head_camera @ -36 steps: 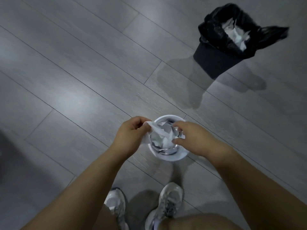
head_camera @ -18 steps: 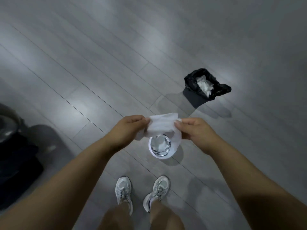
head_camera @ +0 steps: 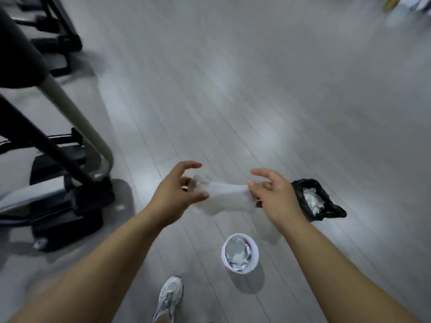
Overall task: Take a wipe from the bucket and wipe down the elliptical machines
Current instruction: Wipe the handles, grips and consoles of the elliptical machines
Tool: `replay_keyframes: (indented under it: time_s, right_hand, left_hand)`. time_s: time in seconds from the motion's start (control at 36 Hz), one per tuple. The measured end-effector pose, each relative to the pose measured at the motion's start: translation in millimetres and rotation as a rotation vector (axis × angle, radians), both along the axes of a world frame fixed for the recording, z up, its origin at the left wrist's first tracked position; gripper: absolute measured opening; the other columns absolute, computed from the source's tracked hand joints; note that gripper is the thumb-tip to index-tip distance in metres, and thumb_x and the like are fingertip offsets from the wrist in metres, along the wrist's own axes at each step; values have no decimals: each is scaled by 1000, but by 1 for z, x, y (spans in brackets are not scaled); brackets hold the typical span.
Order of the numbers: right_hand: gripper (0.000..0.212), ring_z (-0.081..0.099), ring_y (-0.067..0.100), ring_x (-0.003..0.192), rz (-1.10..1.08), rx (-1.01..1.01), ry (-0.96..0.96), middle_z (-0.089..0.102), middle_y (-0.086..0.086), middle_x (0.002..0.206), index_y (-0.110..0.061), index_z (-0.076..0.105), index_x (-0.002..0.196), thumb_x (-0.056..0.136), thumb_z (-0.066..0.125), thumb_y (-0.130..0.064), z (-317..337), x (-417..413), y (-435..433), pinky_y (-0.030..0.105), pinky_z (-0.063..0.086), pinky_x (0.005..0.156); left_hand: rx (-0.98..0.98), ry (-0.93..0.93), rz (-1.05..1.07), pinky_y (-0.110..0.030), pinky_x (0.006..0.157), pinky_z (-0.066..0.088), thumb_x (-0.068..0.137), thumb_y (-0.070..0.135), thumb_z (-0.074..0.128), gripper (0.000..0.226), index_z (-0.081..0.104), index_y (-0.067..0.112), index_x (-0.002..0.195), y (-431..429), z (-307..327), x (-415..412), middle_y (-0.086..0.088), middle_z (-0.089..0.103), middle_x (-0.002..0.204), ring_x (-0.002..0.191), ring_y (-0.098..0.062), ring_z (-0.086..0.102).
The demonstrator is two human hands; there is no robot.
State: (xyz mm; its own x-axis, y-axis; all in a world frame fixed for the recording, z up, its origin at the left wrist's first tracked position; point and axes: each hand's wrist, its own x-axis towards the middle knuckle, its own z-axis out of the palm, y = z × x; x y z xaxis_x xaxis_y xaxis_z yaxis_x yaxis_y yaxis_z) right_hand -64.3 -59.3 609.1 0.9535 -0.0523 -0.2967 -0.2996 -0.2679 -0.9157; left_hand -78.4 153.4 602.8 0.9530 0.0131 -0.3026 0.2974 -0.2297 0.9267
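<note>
— What is lying nearest?
— A grey shoe (head_camera: 170,297) is standing on the floor, and the white bucket (head_camera: 253,264) is sitting just beside it, with folded wipes showing inside.
— And the hands?
— The left hand (head_camera: 175,194) and the right hand (head_camera: 275,197) are holding the wipe (head_camera: 226,197) stretched between them. Each one is pinching one end, with the index finger lifted.
— Farther away?
— A black-bagged bin (head_camera: 300,190) is standing behind the right hand, and the elliptical machine (head_camera: 58,183) is standing at the left.

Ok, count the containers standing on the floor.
2: the white wipe bucket by the shoe, and the black-bagged trash bin just beyond the right hand. More may lie outside the view.
</note>
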Motion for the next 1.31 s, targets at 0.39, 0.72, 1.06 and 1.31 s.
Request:
replay_keyframes:
  time_s: [0.39, 0.72, 1.06, 1.31]
  right_hand:
    - [4, 52, 3, 69, 685, -405, -332, 57, -9, 76, -18, 74, 82, 79, 73, -19, 84, -58, 81, 13, 38, 58]
    - [10, 48, 11, 60, 810, -312, -482, 56, -3, 68, -17, 58, 72, 80, 63, -17, 125, -136, 237, 22, 39, 51]
    - [32, 62, 0, 97, 1233, 71, -337, 69, -9, 100, -27, 68, 111, 88, 60, -6, 133, -279, 412, 18, 48, 89]
    - [29, 55, 9, 72, 949, 105, -731, 57, -2, 84, -36, 69, 75, 78, 75, -8, 141, -292, 500, 15, 42, 66]
  left_hand:
    - [507, -149, 251, -17, 78, 38, 78, 29, 76, 8, 70, 32, 83, 65, 75, -141, 10, 51, 101, 92, -7, 53]
    - [503, -167, 533, -17, 55, 38, 84, 32, 68, 16, 66, 23, 70, 181, 124, -258, 7, 68, 76, 60, -3, 53]
    - [263, -211, 605, -35, 68, 52, 92, 23, 60, 12, 71, 19, 88, 331, 140, -384, -1, 71, 77, 67, -13, 62]
    - [176, -330, 545, -36, 71, 56, 79, 28, 76, 9, 70, 26, 86, 412, 155, -394, 1, 73, 82, 81, -20, 69]
